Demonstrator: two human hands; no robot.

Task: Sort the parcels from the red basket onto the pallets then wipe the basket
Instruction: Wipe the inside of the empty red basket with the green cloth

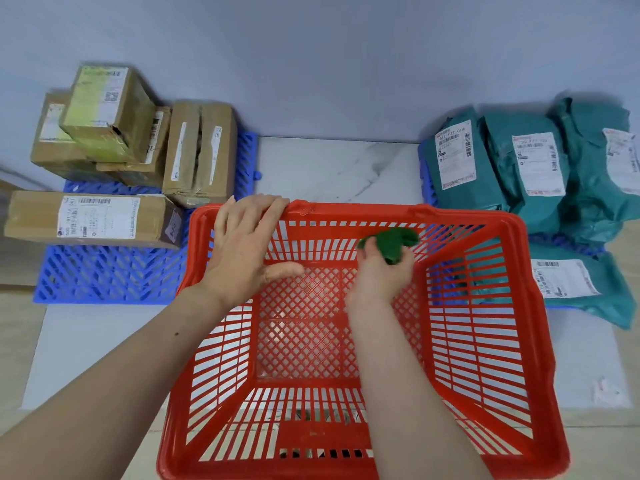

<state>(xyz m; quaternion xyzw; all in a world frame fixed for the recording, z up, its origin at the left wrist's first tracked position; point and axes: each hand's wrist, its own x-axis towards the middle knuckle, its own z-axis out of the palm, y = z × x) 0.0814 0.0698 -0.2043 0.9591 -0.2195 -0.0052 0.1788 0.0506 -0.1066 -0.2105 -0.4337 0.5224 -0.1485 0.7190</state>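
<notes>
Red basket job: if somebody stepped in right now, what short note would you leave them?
Left hand: fingers over the far rim of the red basket, steadying it.
Right hand: grips a green cloth against the far inside wall.
Cardboard boxes sit on the left blue pallet; teal mailer bags on the right.
Done: sorting, the basket holds no parcels.
Left: wiping the rest of the basket.

Grey wall (311, 64); marble-patterned tabletop (332, 168)
</notes>
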